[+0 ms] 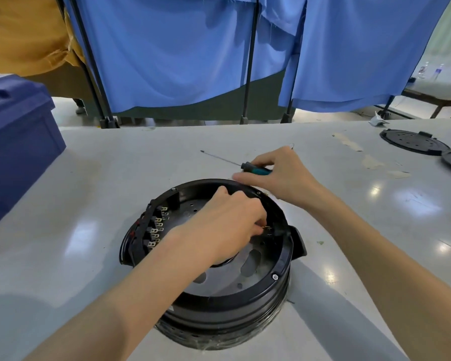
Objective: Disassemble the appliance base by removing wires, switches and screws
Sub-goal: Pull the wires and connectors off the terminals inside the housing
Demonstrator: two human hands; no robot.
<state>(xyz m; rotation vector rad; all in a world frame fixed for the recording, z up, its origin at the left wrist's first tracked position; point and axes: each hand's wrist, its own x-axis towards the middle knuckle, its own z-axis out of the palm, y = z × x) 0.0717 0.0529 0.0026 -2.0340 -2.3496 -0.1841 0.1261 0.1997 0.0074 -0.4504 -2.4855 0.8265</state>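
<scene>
Head view: L fingers (pixel 255 230) are curling down inside the appliance base (pixel 271 282), pinching a small brass terminal (pixel 267 227) by its right inner wall. L hand (pixel 227 222) is covering the base's middle. R fingers (pixel 241 177) are lying fairly straight along the far rim, blurred. The screwdriver (pixel 255 170) handle is running under the R hand (pixel 281 175); can't tell if it's being gripped. The base is sitting open side up at frame centre on the table (pixel 89 204), w/ switches (pixel 156 227) lining its left wall. A blue crate (pixel 16 142) is sitting at frame left and black lids (pixel 414 142) at far right.
</scene>
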